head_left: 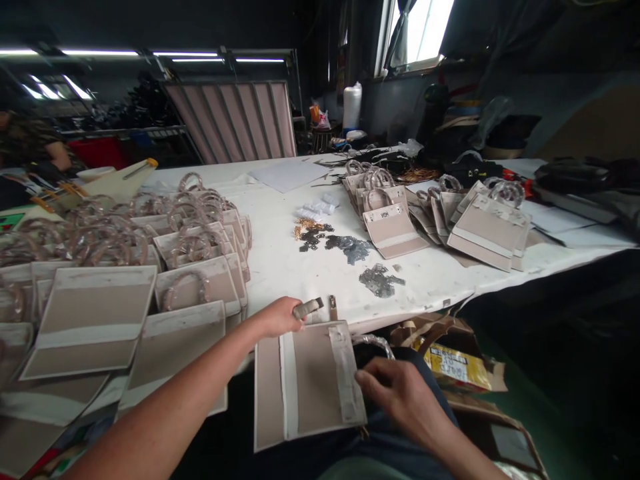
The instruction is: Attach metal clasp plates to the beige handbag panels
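A beige bag panel (317, 387) with a pale strip across it lies over my lap, against the table's front edge. My left hand (283, 318) is closed around a short grey-brown bar (309, 308) with a dark end, just above the panel's top edge. Beside that bar, a small brown strap with a metal fitting (333, 307) sticks up behind the panel. My right hand (407, 393) has curled fingers, with thumb and forefinger at the panel's right edge. Between this hand and the table shows a plastic-wrapped handle (375, 343) on the panel.
Many similar panels with wrapped handles (195, 287) crowd the left of the white table (280, 267). More bag pieces (393, 230) stand at the right. Grey metal plates (380, 280) and gold-coloured parts (305, 228) lie mid-table. An open carton (450, 353) sits below right.
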Tool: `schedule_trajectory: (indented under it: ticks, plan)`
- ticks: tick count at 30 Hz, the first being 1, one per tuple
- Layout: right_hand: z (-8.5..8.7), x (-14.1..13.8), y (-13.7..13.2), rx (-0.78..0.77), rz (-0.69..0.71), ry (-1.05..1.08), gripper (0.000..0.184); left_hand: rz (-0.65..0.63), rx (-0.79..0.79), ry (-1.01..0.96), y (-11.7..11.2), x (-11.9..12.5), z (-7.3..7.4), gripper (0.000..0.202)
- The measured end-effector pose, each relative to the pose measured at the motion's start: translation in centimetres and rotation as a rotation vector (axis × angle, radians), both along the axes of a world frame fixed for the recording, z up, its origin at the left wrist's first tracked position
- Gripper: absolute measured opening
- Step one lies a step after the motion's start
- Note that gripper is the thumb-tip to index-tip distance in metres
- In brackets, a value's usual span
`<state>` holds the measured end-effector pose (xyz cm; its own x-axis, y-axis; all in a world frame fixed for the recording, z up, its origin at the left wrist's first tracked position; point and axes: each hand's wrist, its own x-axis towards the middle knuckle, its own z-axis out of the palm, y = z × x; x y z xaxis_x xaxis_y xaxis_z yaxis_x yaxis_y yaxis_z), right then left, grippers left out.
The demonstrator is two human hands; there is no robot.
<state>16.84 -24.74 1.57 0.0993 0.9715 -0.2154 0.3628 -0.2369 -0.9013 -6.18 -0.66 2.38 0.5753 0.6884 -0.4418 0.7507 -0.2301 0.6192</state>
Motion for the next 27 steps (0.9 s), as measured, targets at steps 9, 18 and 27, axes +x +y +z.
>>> schedule_trajectory:
  ticks: [9,18,27]
  plan:
    - [1.3,-4.7,14.5,-0.168,0.015,0.415,0.039,-0.005,0.079,-0.038,-1.0,-0.4,0.2,0.021]
    - [1.7,-3.2,14.5,0.046,-0.136,0.381,0.027,0.033,0.1,-0.05,-0.8,-0.7,-0.7,0.027]
    - [1.1,-5.2,15.3,0.089,-0.018,0.594,0.057,0.04,0.009,-0.142,-1.0,-0.5,-0.7,0.025]
